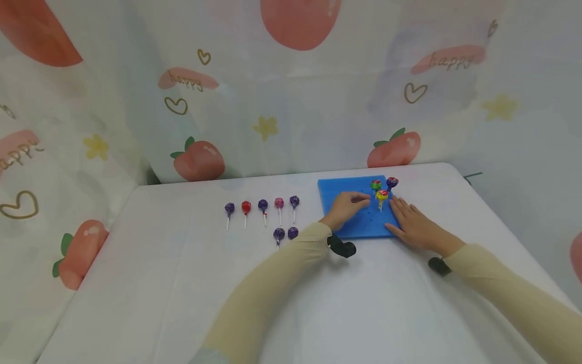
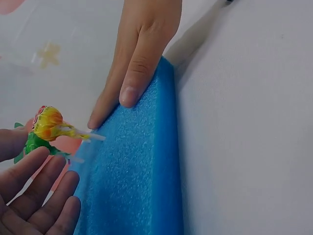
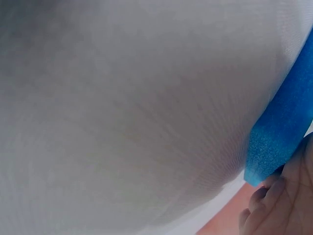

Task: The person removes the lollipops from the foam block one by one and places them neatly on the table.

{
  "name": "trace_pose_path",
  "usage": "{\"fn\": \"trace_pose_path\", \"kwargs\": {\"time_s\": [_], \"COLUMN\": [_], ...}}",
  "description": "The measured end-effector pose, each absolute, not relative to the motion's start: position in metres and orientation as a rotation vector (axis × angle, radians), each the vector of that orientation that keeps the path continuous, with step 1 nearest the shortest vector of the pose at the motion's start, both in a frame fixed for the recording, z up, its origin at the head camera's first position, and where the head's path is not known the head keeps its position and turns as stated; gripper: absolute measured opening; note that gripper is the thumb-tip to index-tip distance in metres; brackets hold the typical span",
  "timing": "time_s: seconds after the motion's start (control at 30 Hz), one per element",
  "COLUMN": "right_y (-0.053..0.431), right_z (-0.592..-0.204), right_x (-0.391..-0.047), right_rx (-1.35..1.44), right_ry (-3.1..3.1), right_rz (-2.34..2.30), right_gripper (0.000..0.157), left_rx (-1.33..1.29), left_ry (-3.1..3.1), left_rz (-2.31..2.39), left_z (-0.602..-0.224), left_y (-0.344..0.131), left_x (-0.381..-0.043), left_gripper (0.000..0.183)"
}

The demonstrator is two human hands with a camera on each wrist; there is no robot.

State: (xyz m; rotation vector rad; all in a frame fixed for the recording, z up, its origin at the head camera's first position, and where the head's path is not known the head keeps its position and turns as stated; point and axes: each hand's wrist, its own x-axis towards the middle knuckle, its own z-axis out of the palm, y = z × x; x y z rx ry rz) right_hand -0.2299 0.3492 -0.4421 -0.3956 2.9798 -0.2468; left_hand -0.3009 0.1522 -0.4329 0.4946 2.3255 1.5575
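A blue foam board lies on the white table, with small dark holes in its top. Three lollipops stand stick-down in its right part: a yellow lollipop, a green lollipop and a purple lollipop. Just left of the yellow one is my left hand, over the board, fingers loosely bent and holding nothing. In the left wrist view its fingers overlap the green lollipop. My right hand rests with straight fingers along the board's right edge; in the right wrist view only its palm side shows.
Left of the board, more wrapped lollipops lie on the table, among them a red lollipop and a pink lollipop. Nearer me, my left sleeve partly covers a purple lollipop. A printed curtain hangs behind the table.
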Motion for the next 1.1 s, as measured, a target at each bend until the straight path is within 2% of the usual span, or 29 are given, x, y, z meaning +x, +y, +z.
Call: {"fn": "trace_pose_path", "kwargs": {"time_s": [0.6, 0.77, 1.1], "right_y": [0.346, 0.345, 0.345], "right_z": [-0.442, -0.442, -0.442], "right_x": [-0.229, -0.228, -0.228], "right_rx": [-0.423, -0.418, -0.409], "right_ry": [3.004, 2.996, 3.008], "right_rz": [-0.232, -0.233, -0.224], "right_gripper": [0.077, 0.077, 0.077], "left_rx": [0.282, 0.337, 0.539], "left_ry": [2.164, 2.186, 2.189], "left_rz": [1.720, 1.641, 1.591], "left_z": [-0.441, -0.441, -0.447], "left_y": [0.189, 0.194, 0.201], "left_x": [-0.298, -0.297, -0.308], "left_gripper": [0.031, 0.037, 0.030]}}
